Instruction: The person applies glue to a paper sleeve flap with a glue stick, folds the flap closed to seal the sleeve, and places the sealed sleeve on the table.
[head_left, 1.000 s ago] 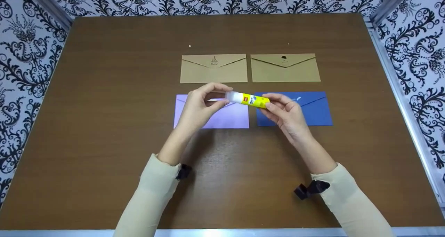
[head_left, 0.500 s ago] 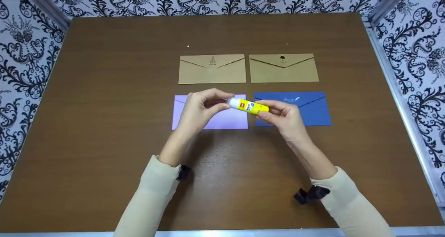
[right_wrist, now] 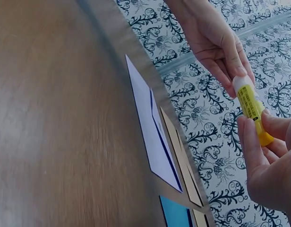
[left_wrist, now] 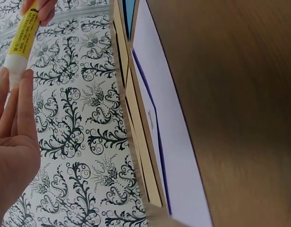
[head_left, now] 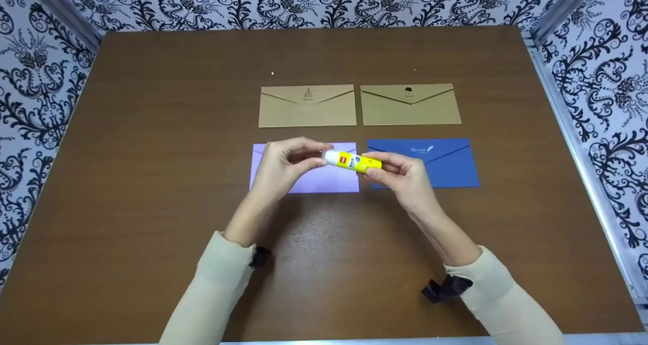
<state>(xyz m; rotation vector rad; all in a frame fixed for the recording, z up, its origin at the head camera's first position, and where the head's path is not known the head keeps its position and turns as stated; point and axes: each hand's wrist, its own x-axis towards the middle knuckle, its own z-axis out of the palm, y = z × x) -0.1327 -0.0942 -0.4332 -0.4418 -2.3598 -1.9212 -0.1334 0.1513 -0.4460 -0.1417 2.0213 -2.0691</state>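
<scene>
A yellow glue stick with a whitish cap is held sideways above the envelopes, between both hands. My left hand pinches the cap end with thumb and fingertips. The yellow body's other end sits in the pinch of my right hand. In the left wrist view the cap shows semi-clear between the left fingertips. The right wrist view shows the yellow base gripped by right thumb and fingers. Below the hands lie a lilac envelope, partly covered by the left hand, and a blue envelope.
Two tan envelopes, one on the left and one on the right, lie side by side behind the lilac and blue ones. All rest on a brown wooden table. Patterned black-and-white cloth borders its far and side edges.
Both hands have lowered slightly toward me with the glue stick between them. The right fingers have shifted their hold on its body. The envelopes stay put.
</scene>
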